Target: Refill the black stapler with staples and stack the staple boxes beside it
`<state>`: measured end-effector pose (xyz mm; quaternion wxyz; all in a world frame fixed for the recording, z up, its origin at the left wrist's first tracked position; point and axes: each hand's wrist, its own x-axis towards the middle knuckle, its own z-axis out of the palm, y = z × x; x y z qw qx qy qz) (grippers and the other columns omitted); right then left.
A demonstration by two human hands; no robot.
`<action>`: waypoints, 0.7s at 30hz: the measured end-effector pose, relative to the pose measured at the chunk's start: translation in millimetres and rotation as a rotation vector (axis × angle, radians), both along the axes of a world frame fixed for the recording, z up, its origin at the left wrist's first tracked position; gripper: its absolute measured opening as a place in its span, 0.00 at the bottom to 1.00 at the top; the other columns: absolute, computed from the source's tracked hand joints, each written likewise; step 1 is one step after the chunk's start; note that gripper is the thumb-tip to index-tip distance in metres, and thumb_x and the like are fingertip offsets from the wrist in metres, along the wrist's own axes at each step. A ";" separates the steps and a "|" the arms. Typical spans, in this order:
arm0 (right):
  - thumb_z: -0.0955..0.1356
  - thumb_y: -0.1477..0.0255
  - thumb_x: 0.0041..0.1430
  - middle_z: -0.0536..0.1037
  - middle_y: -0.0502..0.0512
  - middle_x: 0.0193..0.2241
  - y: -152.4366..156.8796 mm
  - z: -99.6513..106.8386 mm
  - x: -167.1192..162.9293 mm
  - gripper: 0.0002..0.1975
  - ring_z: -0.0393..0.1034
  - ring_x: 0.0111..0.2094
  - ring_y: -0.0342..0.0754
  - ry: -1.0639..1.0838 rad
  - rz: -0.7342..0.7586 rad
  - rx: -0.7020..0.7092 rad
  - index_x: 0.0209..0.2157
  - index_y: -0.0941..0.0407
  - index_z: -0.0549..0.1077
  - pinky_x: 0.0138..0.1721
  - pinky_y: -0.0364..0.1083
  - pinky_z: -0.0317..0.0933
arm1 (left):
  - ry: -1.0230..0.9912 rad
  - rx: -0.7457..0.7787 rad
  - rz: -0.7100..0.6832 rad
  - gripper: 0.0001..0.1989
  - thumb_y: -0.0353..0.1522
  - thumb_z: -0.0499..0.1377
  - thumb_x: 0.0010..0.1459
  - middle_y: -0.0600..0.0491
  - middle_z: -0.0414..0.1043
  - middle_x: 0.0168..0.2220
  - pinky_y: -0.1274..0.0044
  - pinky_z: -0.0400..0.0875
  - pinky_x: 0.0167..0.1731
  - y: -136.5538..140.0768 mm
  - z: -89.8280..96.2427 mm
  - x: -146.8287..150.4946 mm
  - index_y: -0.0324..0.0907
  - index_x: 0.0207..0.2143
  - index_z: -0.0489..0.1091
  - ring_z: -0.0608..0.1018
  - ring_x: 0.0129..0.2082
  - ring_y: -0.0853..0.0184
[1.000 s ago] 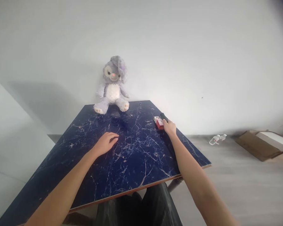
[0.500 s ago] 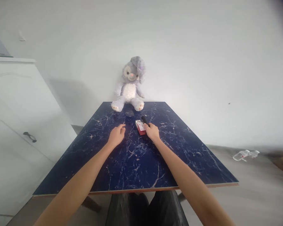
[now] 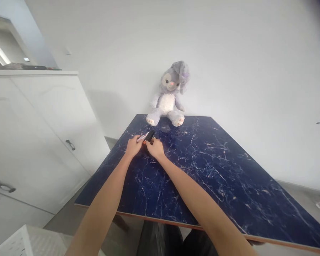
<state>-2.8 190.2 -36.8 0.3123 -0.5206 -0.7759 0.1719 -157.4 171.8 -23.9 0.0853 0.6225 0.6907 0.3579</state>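
Note:
My left hand is closed at the near-left end of a small red and white box, of which mainly a pale printed side shows. Close beside it, my right hand is wrapped round a black elongated object. A bit of orange shows at that object's lower end, and its exact kind is not clear. The two hands nearly meet, and the box and the black object overlap between them, above the dark blue marbled table. Fingers hide part of both things.
A grey plush toy with a white belly sits at the table's far edge, against the white wall. White cabinets with dark handles stand to the left. A white perforated basket is at the lower left.
The view has turned left. My right hand has carried the box and black object leftward to my left hand, which was open and is now closed on the box.

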 end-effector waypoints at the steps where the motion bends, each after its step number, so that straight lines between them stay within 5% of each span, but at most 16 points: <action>1: 0.60 0.58 0.65 0.80 0.62 0.45 2.3 -1.8 1.7 0.22 0.76 0.45 0.55 0.060 -0.047 -0.010 0.48 0.57 0.75 0.48 0.50 0.68 | 0.003 -0.015 -0.014 0.19 0.38 0.54 0.64 0.48 0.81 0.40 0.69 0.69 0.50 0.5 -0.4 -3.6 0.42 0.52 0.74 0.79 0.46 0.57; 4: 0.63 0.63 0.61 0.75 0.61 0.54 15.7 -3.4 13.9 0.25 0.70 0.54 0.55 0.190 -0.146 0.054 0.57 0.58 0.68 0.56 0.49 0.62 | 0.014 -0.060 -0.038 0.17 0.39 0.54 0.64 0.49 0.81 0.39 0.69 0.70 0.48 0.7 -0.4 -6.3 0.43 0.47 0.77 0.79 0.44 0.57; 9: 0.65 0.69 0.56 0.74 0.62 0.55 37.3 -5.7 28.0 0.34 0.67 0.56 0.58 0.054 0.001 0.002 0.64 0.59 0.59 0.58 0.53 0.59 | 0.023 -0.088 -0.025 0.16 0.39 0.55 0.63 0.49 0.81 0.40 0.70 0.70 0.46 0.8 2.5 -4.4 0.44 0.46 0.77 0.79 0.43 0.57; 15: 0.68 0.69 0.53 0.74 0.61 0.50 32.2 -9.1 26.9 0.26 0.68 0.50 0.55 0.000 0.056 0.100 0.55 0.58 0.67 0.54 0.51 0.61 | 0.002 -0.041 -0.018 0.19 0.39 0.58 0.60 0.48 0.77 0.52 0.69 0.65 0.55 1.7 6.4 -7.5 0.44 0.51 0.76 0.76 0.53 0.55; 21: 0.68 0.70 0.54 0.76 0.60 0.41 31.8 -10.8 40.5 0.11 0.69 0.45 0.54 0.029 0.009 0.088 0.40 0.58 0.73 0.52 0.51 0.61 | -0.224 -0.178 -0.345 0.32 0.45 0.65 0.53 0.53 0.67 0.63 0.67 0.62 0.60 -4.4 8.6 -35.0 0.52 0.60 0.68 0.69 0.61 0.54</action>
